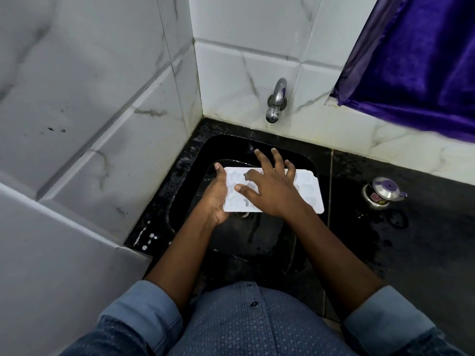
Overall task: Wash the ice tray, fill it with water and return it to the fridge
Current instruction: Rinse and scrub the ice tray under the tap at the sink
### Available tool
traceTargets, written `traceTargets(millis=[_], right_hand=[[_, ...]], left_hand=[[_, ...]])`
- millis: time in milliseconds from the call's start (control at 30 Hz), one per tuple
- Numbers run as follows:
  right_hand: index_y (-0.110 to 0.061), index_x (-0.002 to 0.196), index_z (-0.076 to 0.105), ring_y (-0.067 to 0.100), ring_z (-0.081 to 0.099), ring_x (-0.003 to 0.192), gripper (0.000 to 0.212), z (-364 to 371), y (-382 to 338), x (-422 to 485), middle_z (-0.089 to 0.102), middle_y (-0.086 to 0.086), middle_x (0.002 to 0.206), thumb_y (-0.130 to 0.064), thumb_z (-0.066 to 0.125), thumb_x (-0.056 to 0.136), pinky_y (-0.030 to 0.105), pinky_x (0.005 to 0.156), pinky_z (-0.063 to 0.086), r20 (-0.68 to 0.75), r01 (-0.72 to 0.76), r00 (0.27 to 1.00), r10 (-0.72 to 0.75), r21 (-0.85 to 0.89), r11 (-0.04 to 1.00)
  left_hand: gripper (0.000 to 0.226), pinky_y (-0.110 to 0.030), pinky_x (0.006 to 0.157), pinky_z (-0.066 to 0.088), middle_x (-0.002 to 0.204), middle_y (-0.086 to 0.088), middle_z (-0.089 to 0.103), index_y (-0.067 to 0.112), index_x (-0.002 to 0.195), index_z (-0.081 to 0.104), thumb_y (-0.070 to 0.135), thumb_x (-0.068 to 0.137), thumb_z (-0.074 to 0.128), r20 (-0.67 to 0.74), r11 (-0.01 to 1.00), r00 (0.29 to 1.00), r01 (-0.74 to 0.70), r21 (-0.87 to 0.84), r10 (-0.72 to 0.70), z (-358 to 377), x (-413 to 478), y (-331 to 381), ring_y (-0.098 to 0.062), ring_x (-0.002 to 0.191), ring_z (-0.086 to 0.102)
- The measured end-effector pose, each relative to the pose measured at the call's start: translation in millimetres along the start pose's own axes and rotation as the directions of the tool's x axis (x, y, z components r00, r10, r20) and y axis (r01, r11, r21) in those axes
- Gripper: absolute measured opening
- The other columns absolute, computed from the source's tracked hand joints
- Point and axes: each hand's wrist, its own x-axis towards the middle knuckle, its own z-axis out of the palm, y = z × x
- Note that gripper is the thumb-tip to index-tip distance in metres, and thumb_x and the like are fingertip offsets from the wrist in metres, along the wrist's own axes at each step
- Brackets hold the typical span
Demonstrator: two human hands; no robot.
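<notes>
The washing step was in hand. The ice tray (312, 194) was held level over the black sink (231, 147), below and a little in front of the wall tap (276, 101), with its moulded cups facing up. The left hand (216, 199) gripped the tray's left end, thumb along the top edge and palm cupped beneath. The right hand (272, 186) lay flat across the tray's top with fingers spread wide and straight, holding nothing, seemingly rubbing the cups. No stream of water could be seen at the tap, and whether the cups held any water could not be told. On the wet black counter (385, 247) to the right stood a small steel pot (383, 192), well apart from the sink, under a purple curtain (416, 60). Judging from this, rinsing and filling were not yet done; the next move would likely call for freeing the right hand to open the tap while the left kept the tray level beneath the spout
</notes>
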Motion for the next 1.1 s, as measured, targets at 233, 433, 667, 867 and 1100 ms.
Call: traceTargets(millis=[233,433,667,867,1100], right_hand=[[-0.033,0.119,0.066,0.032,-0.008,0.160,0.063,0.5,-4.6,1.2,0.010,0.001,0.175,-0.078,0.029,0.095,0.061,0.121,0.003,-0.056,-0.002,0.998,0.002,0.002,1.000],[-0.032,0.107,0.066,0.031,-0.007,0.160,0.048,1.9,-2.8,2.1,0.008,0.002,0.175,-0.073,0.041,0.098,0.057,0.121,0.003,-0.109,0.005,0.994,0.000,0.048,0.999],[-0.033,0.104,0.074,0.030,-0.005,0.160,0.052,-0.3,-2.5,4.8,0.015,-0.001,0.174,-0.073,0.040,0.099,0.058,0.122,0.002,-0.089,0.001,0.996,0.004,0.052,0.999],[-0.034,0.115,0.074,0.032,-0.003,0.160,0.057,2.2,-2.7,3.6,0.015,0.000,0.174,-0.074,0.037,0.098,0.058,0.121,0.003,-0.064,-0.010,0.998,0.011,0.017,1.000],[-0.032,0.102,0.073,0.033,0.003,0.159,0.054,0.9,-0.8,2.4,0.022,0.001,0.172,-0.072,0.037,0.097,0.058,0.120,0.006,-0.163,0.019,0.987,-0.009,0.063,0.998]], left_hand=[[0.095,-0.051,0.099,0.057,0.113,-0.017,0.079,0.013,0.126,0.070,0.080,0.098,0.009,-0.017,1.000,1.000,0.023,0.013,-0.023,-3.6,6.1,-2.1,-0.035,0.104,0.077],[0.095,-0.040,0.073,0.064,0.116,-0.018,0.078,0.010,0.131,0.068,0.080,0.098,0.012,0.008,1.000,1.000,0.022,-0.020,-0.021,-1.7,8.8,-0.8,-0.033,0.101,0.078],[0.095,-0.059,0.109,0.051,0.122,-0.022,0.075,0.009,0.131,0.067,0.080,0.097,0.014,-0.029,1.000,1.000,-0.002,-0.010,0.002,-1.4,8.5,-1.7,-0.038,0.114,0.073],[0.093,-0.051,0.097,0.057,0.115,-0.021,0.078,0.011,0.125,0.069,0.080,0.097,0.013,-0.008,1.000,1.000,0.013,-0.007,-0.013,-3.3,11.9,-0.9,-0.035,0.101,0.078],[0.097,-0.061,0.109,0.051,0.123,-0.021,0.075,0.012,0.134,0.068,0.084,0.094,0.018,-0.031,1.000,0.999,0.008,0.012,-0.008,-6.5,17.8,-3.6,-0.038,0.115,0.073]])
